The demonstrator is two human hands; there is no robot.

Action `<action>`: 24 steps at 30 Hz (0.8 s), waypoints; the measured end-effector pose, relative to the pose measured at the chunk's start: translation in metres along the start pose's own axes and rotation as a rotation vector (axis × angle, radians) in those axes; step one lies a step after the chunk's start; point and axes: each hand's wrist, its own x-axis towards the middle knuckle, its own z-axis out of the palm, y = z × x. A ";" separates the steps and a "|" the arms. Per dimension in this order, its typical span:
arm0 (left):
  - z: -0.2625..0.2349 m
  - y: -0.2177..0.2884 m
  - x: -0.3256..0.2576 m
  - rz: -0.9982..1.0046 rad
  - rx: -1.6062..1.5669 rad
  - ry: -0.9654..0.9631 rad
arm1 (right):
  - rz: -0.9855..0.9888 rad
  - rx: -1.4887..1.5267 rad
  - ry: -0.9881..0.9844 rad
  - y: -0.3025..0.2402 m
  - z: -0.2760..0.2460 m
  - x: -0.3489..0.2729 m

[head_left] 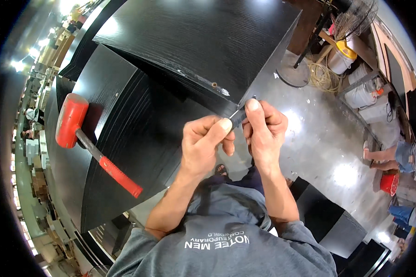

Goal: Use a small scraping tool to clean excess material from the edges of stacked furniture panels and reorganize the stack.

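Note:
Close together in front of my chest, my left hand (pixel 204 142) and my right hand (pixel 266 131) pinch a small dark strip (pixel 238 119) between thumbs and fingers. A thin pale line runs along the strip; its exact kind is too small to make out. Just beyond my fingers is the corner of a black wood-grain panel (pixel 203 46), with a small hole and a whitish scuff along its near edge. To the left, a red-headed mallet (pixel 72 121) with a red grip lies on a stack of black panels (pixel 108 69).
Several more black boards (pixel 328 217) stand low at the right. Beyond the floor at far right are a pedestal fan (pixel 356 18), a coil of yellowish cord (pixel 324 77), a white bucket with yellow (pixel 341 57), a red basket (pixel 389 183) and another person (pixel 402 157).

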 end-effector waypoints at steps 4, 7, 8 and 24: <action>-0.005 -0.018 -0.005 -0.036 0.025 0.019 | 0.052 -0.021 0.041 0.011 -0.007 -0.011; 0.005 -0.002 -0.009 0.008 -0.014 0.008 | 0.007 -0.028 0.047 -0.003 -0.002 -0.014; 0.006 0.003 -0.009 0.027 -0.031 0.002 | -0.057 -0.030 0.029 -0.007 0.001 -0.013; -0.002 0.014 0.008 0.021 -0.108 -0.104 | -0.127 0.020 0.079 -0.008 0.012 -0.006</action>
